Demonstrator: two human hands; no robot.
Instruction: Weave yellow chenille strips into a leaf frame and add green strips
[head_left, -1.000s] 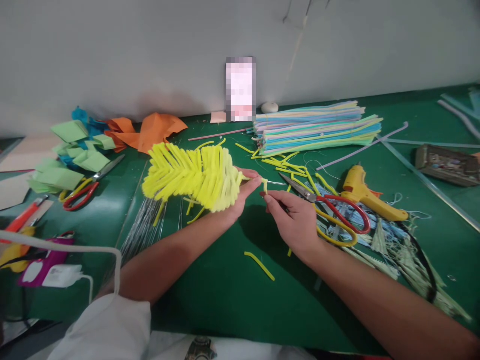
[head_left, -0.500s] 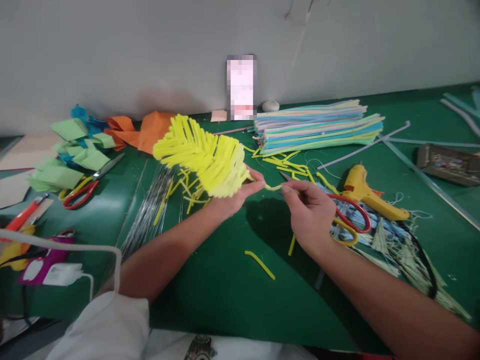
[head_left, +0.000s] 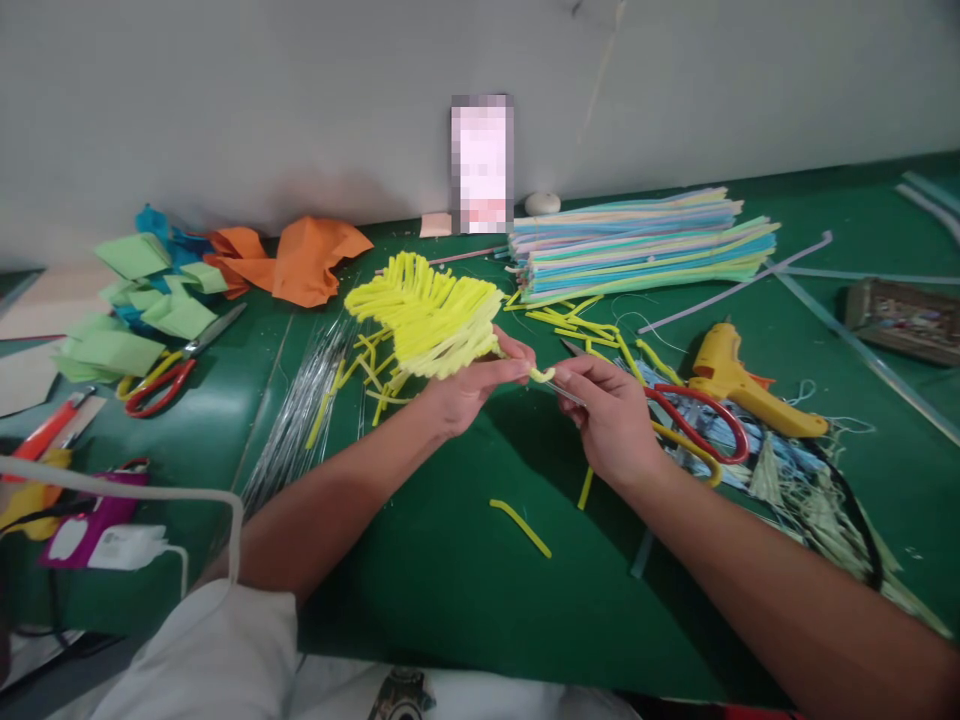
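A bright yellow leaf shape (head_left: 427,310), built from rows of pipe cleaners, hangs over the green table. My left hand (head_left: 480,390) pinches its base, the thumb and fingertips closed round the stem. Just beyond those fingertips a short pale yellow pipe cleaner end (head_left: 541,376) bends in a curl. My right hand (head_left: 611,415) is closed, thumb against fingers, on that end, close to my left fingertips. A thin pale strip or wire shows under the right fingers; I cannot make out which. Scissors (head_left: 739,440) with red and yellow handles lie behind the right hand, partly hidden.
Cut yellow pieces (head_left: 521,528) are scattered about. A pastel pipe cleaner bundle (head_left: 645,250) lies at the back, near a propped phone (head_left: 482,165). To the right are a yellow glue gun (head_left: 757,385) and tassels (head_left: 817,490); leftward, wires (head_left: 296,410), more scissors (head_left: 161,385) and paper (head_left: 319,260).
The leaf has tipped lower and shifted right. My right hand has drawn closer to the left, and the pipe cleaner end between them now curls instead of stretching out. The view has shifted slightly.
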